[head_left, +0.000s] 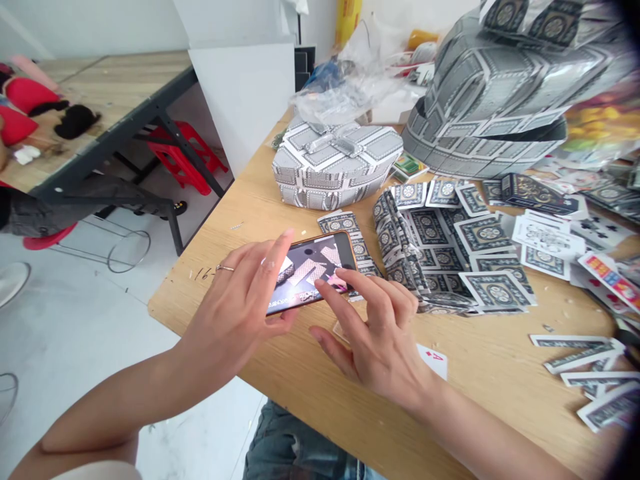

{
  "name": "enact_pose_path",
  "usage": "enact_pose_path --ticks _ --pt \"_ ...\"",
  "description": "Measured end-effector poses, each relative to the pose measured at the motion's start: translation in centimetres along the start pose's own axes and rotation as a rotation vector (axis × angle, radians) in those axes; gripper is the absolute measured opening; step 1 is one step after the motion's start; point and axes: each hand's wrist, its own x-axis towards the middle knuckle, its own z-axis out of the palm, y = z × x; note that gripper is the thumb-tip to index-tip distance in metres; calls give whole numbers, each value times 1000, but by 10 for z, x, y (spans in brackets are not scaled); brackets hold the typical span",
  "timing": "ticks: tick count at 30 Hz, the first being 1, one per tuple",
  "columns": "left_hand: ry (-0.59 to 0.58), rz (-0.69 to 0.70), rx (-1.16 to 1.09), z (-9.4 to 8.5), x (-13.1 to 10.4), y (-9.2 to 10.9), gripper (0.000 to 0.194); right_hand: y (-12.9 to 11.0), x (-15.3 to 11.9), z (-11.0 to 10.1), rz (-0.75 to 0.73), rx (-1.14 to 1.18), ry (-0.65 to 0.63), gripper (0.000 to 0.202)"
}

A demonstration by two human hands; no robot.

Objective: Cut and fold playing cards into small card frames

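Observation:
A smartphone (311, 270) lies sideways in my left hand (243, 290), which grips its left end. Patterned cards show on its lit screen. My right hand (377, 320) is empty, its fingers apart, with fingertips at the lower right part of the screen. Just behind the phone, a half-built box of folded playing cards (430, 250) stands on the table. An ace of diamonds (436, 360) is partly covered by my right wrist. A lidded box made of grey-backed cards (337, 167) sits farther back.
A large card-built structure (500, 93) rises at the back right. Loose playing cards (545, 237) and folded card strips (585, 367) lie on the right of the wooden table (310, 373). At left, a person's leg (100, 203) shows under another table (125, 80), near a red stool (187, 157).

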Motion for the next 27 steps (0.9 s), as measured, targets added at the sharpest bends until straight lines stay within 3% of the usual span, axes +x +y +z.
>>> enact_pose_path --ticks 16,27 --pt "1 1 -4 0 -1 1 78 0 0 3 -14 41 -50 46" --pt "7 -30 -19 1 -1 -2 77 -7 2 8 -14 1 24 42"
